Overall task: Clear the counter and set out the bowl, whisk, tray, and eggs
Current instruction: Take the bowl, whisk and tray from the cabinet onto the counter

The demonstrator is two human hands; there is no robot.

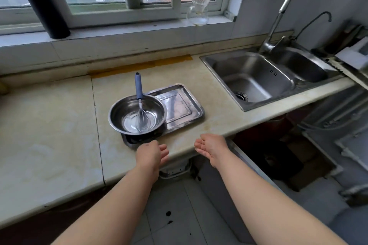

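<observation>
Round steel bowl [137, 114] with blue-handled wire whisk [139, 95] inside sits on rectangular steel tray [179, 105], left of steel sink [254, 73]; likely light, rigid, slick, so grip rims; left hand [151, 153], right hand [211, 147] loose, empty.

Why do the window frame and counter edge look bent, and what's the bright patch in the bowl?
Head view: the wide-angle lens bows the window frame and counter toward the edges; window daylight glares off the bowl and tray.

No readable text — no labels, brands, numbers anywhere in view.
</observation>
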